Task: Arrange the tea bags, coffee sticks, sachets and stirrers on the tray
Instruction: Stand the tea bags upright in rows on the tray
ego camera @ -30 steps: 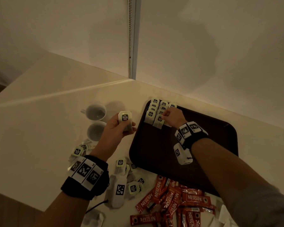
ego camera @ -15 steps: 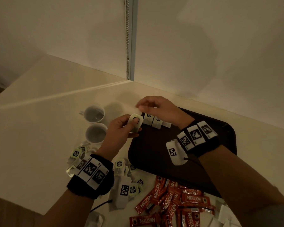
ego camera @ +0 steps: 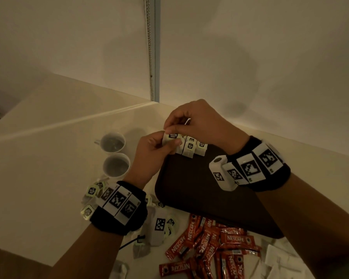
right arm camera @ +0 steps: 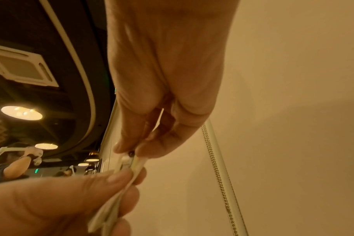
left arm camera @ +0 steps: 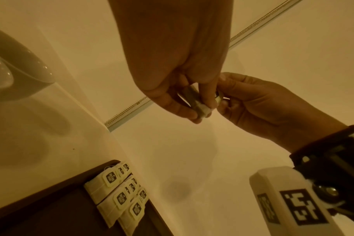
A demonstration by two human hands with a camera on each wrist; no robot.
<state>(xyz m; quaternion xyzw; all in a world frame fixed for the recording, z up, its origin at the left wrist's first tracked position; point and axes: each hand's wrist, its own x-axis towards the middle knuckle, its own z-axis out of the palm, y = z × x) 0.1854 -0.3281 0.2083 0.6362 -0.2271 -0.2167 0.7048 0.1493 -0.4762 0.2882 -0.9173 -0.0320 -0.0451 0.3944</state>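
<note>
Right hand (ego camera: 199,121) left the tea-bag rows (ego camera: 191,147), now pinches the tea bag (ego camera: 172,136) the left hand (ego camera: 151,152) grips, above the tray's (ego camera: 199,194) far-left corner. Handover, placement next.

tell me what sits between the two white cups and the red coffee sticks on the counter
In the head view, loose tea bags lie scattered between the cups and the coffee sticks, partly hidden under the left hand's wristband.
</note>
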